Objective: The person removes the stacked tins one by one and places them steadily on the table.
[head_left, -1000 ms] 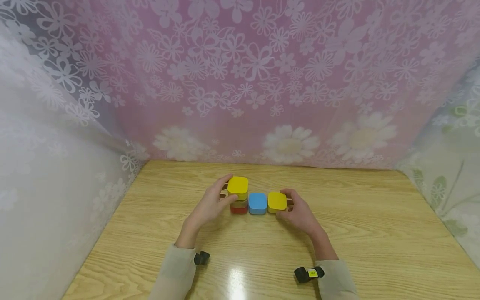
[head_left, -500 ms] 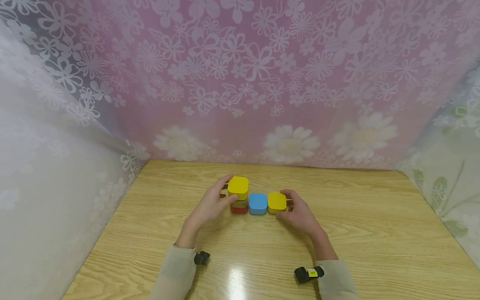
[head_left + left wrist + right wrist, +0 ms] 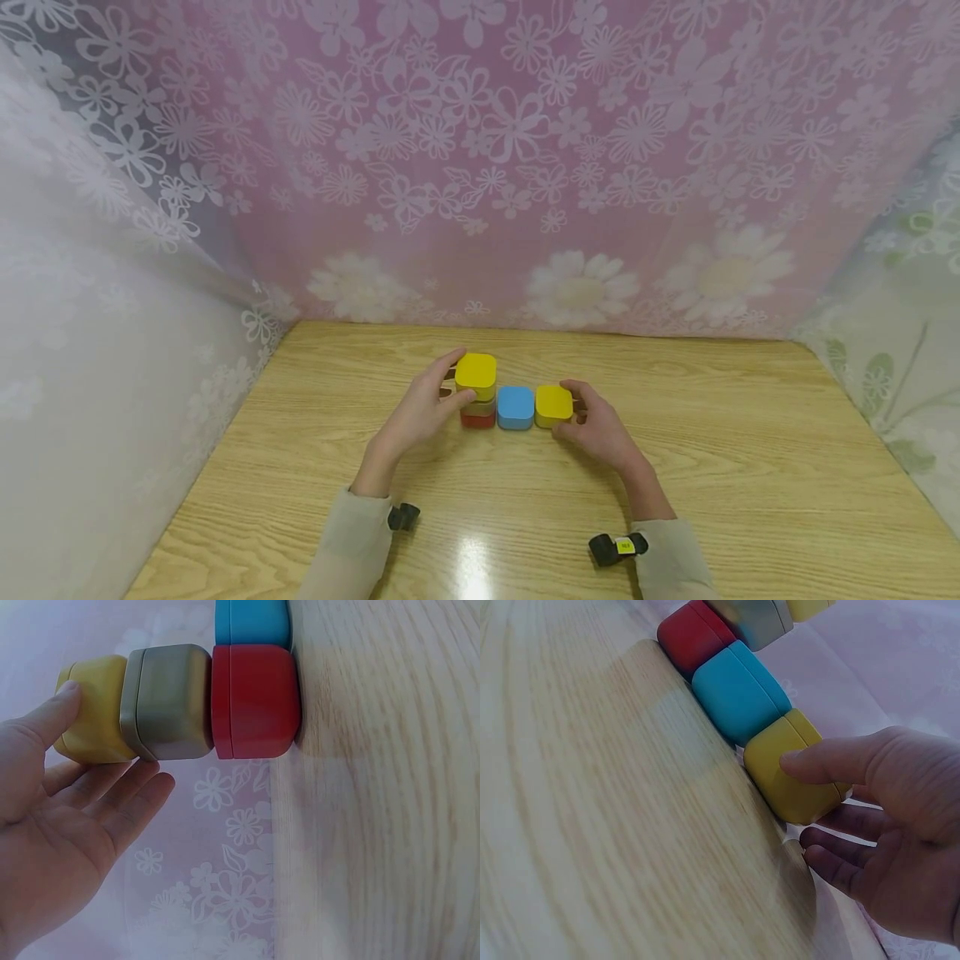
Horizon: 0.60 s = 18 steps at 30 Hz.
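Observation:
Three small lidded boxes with rounded corners form a stack: a red box (image 3: 255, 701) at the bottom, a gold box (image 3: 172, 701) in the middle and a yellow box (image 3: 476, 372) on top. My left hand (image 3: 420, 407) grips that top yellow box between thumb and fingers from the left side. Beside the red box a blue box (image 3: 515, 407) sits on the table. At the right end of the row is a second yellow box (image 3: 553, 403), resting on the table. My right hand (image 3: 598, 423) holds it from the right, thumb on its near side.
The boxes stand on a wooden table (image 3: 750, 467). A pink flowered curtain (image 3: 480, 167) hangs behind it, with pale cloth (image 3: 97, 375) along the left side. Black wrist cameras are strapped at both sleeves.

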Tool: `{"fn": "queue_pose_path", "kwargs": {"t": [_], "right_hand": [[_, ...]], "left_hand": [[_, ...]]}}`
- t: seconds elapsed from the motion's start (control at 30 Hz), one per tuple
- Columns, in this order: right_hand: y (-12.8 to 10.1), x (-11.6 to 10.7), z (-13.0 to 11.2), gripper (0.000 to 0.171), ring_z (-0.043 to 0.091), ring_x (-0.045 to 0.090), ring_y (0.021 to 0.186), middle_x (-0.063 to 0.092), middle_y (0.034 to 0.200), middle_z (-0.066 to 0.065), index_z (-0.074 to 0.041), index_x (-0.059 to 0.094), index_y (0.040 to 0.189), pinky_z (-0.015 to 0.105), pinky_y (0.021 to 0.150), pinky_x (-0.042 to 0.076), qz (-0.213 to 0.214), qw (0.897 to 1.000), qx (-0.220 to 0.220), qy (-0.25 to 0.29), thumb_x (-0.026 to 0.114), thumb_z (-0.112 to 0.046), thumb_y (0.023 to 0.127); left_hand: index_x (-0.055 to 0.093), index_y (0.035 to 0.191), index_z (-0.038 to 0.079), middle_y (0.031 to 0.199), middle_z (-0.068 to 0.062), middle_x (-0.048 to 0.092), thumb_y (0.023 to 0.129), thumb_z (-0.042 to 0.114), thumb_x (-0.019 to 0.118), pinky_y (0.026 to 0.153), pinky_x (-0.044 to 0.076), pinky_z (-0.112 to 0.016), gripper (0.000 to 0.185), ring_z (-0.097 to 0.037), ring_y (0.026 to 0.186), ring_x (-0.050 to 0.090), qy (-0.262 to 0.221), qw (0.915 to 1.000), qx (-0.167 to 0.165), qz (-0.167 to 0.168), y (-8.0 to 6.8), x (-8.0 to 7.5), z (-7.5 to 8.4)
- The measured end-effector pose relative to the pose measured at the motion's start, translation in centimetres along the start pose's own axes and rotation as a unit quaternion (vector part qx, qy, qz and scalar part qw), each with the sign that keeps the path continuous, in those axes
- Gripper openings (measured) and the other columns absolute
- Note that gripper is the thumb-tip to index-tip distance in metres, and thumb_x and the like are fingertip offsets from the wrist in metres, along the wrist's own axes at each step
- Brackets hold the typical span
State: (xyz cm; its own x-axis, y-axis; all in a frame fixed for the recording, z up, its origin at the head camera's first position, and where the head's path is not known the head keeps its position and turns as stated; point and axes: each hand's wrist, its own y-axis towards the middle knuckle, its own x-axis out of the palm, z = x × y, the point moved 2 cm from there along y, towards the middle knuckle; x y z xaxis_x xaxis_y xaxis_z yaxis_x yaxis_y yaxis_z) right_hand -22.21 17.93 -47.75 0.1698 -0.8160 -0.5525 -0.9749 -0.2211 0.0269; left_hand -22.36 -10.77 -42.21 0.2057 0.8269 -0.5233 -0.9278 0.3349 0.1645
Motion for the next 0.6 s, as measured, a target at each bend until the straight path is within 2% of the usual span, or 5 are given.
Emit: {"fn": "queue_pose_path", "kwargs": {"t": [0.6], "right_hand": [[0.05,0.01,0.14,0.071,0.039,0.054,0.120,0.053,0.138,0.022,-0.003,0.040,0.147,0.055,0.103,0.045,-0.003,1.000,0.004,-0.003,0.076,-0.006,0.086]], "left_hand": [[0.034,0.155,0.011,0.151,-0.008,0.044,0.098,0.023,0.065,0.101,0.050,-0.045,0.066,-0.026,0.131,0.049,-0.004,1.0000,0.000,0.003,-0.08,0.03,0.00]]}}
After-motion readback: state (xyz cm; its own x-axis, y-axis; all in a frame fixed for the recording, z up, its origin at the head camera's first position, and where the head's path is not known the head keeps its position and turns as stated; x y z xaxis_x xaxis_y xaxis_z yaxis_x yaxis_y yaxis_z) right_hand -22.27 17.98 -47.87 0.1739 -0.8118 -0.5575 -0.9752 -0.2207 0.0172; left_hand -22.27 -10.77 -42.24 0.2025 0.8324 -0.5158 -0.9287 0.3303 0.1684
